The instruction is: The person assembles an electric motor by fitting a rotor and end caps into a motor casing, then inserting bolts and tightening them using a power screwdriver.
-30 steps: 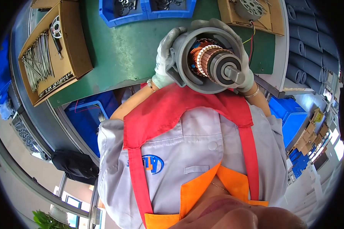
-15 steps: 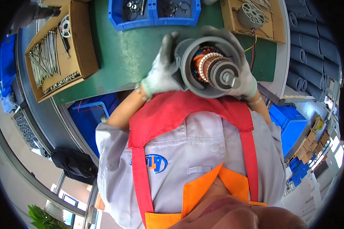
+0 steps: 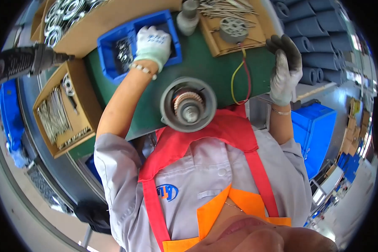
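Observation:
My gloved left hand (image 3: 153, 45) reaches down into the right compartment of a blue two-part bin (image 3: 109, 74). Its back faces up and its fingertips are hidden, so any grip is unseen. My gloved right hand (image 3: 286, 69) is raised at the table's right edge, fingers extended and loosely bent, holding nothing. A round grey housing (image 3: 166, 106) stands near the front edge of the green table (image 3: 149, 92), between my arms and touched by neither hand. Inside it sits a copper-wound rotor (image 3: 189, 105) with its shaft end facing up.
A cardboard box of long metal rods (image 3: 54, 115) lies left, below a dark power tool (image 3: 27, 61). Metal rings (image 3: 67, 17) fill a box at top left. Behind are a grey-white bottle (image 3: 188, 19) and a cardboard tray (image 3: 214, 42) with a wired round part (image 3: 234, 29).
Both hands have let go of the housing, which now stands on the table. My left hand has moved forward into the blue bin, my right hand out to the right. The view has shifted.

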Demonstrator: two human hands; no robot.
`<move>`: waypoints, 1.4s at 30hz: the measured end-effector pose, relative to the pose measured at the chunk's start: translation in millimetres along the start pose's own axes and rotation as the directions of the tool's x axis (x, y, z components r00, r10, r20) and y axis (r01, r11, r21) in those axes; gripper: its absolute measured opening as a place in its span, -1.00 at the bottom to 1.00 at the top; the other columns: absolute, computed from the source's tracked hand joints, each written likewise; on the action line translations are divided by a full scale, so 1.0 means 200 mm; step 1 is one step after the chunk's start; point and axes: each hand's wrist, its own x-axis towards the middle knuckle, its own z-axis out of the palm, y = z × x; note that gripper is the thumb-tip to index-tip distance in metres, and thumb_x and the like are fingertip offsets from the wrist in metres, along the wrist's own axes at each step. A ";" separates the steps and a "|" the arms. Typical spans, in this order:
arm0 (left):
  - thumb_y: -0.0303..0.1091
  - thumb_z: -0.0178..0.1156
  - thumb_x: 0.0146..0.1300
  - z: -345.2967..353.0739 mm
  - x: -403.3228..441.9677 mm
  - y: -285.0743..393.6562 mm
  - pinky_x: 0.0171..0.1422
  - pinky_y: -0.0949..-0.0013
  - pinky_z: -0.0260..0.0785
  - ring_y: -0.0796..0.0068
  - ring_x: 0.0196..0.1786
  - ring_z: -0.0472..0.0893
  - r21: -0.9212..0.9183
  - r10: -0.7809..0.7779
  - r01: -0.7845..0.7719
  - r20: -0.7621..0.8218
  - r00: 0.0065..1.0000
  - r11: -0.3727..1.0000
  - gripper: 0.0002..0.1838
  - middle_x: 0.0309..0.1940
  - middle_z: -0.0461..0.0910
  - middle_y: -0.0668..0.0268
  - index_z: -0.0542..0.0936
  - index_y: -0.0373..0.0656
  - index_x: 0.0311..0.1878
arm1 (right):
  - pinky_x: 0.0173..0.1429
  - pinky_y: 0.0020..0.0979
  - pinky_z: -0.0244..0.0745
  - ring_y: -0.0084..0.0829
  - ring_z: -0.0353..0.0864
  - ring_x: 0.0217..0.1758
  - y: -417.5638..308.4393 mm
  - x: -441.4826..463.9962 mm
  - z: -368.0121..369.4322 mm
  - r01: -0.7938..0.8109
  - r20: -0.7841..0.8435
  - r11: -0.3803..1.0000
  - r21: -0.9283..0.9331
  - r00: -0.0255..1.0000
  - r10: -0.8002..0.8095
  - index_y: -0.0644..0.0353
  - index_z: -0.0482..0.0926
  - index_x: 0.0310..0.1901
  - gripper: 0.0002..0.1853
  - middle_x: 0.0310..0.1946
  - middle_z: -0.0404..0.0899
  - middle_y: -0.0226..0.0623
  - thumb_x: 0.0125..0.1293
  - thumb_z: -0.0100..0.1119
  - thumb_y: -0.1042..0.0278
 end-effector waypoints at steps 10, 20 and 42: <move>-0.08 0.35 0.11 -0.04 -0.20 -0.07 0.07 0.11 0.35 0.25 -0.03 0.63 -0.339 -0.129 0.037 -0.255 0.958 0.940 -0.67 -0.24 0.71 0.34 0.69 -0.05 -0.13 | 0.52 -0.15 0.21 0.01 0.34 0.42 0.47 0.35 -0.02 0.254 0.384 0.397 -0.882 0.875 0.295 0.11 0.21 0.46 -0.01 0.37 0.34 0.04 0.02 0.46 -0.04; -0.57 0.44 0.05 -0.49 -0.78 0.03 -0.08 0.41 0.52 0.42 -0.25 0.68 -0.826 -0.493 -0.495 -0.559 0.667 0.268 -0.81 -0.25 0.74 0.14 0.71 -0.30 -0.23 | 0.38 -0.04 0.43 -0.02 0.38 0.40 -0.01 0.04 0.06 -0.553 0.445 0.624 0.552 0.828 0.340 0.17 0.24 0.44 -0.12 0.39 0.30 -0.02 0.11 0.43 0.14; -0.30 0.41 -0.01 -0.46 -0.85 -0.03 0.03 0.25 0.53 0.30 0.00 0.67 -0.106 0.251 -0.639 -0.861 0.443 0.762 -0.65 -0.01 0.66 0.32 0.70 0.13 -0.07 | 0.39 -0.23 0.40 -0.26 0.49 0.31 -0.32 -0.19 0.21 -0.378 0.361 0.886 0.270 0.892 0.271 0.40 0.30 0.33 0.10 0.26 0.45 -0.09 -0.17 0.67 -0.08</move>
